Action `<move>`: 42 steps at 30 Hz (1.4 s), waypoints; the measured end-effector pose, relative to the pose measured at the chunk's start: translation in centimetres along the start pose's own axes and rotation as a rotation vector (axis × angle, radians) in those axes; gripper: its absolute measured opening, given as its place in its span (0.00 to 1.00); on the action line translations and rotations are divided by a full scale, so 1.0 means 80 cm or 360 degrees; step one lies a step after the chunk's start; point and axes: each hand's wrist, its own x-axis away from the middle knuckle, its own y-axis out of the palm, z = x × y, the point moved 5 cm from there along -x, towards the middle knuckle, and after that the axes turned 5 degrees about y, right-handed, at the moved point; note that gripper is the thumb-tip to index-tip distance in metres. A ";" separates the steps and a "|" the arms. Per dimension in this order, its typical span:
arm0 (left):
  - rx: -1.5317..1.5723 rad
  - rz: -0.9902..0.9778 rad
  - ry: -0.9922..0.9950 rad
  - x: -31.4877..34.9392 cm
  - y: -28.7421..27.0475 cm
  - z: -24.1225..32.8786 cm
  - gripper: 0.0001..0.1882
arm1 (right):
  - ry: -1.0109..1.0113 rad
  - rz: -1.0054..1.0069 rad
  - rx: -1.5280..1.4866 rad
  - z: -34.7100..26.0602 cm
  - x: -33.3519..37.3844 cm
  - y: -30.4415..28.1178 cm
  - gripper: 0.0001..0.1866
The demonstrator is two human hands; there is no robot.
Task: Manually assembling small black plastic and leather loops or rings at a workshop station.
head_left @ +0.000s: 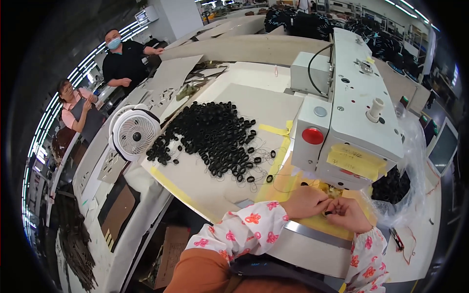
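Both hands meet just in front of the needle area of a white sewing machine [317,110]. My right hand [351,216] pinches a small black loop [328,213] between its fingertips. Close beside it, my left hand [307,201] has thumb and fingers pressed together; whatever they may grip is hidden. Under the hands lies a yellow-covered work surface [317,225]. Another small black piece [304,184] rests just behind my left hand. A big heap of black loops [210,132] with loose threads spreads over the table to the left.
A white fan [137,136] stands left of the heap. Snips [396,239] lie to the right, near a clear plastic bag [410,190] holding black pieces. A screen [443,146] is at the far right. Two people [124,61] stand beyond the table at the left.
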 end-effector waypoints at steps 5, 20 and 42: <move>0.0280 0.0359 -0.0056 0.016 -0.007 -0.012 0.09 | 0.0068 0.0303 -0.0166 0.014 -0.012 -0.014 0.06; 0.0180 0.0300 -0.0251 0.003 -0.006 -0.032 0.10 | -0.0436 0.0962 0.0478 0.001 -0.018 -0.019 0.07; 0.0031 0.0329 -0.0471 -0.012 0.000 -0.039 0.11 | -0.0635 0.1273 0.0864 0.005 -0.018 -0.024 0.03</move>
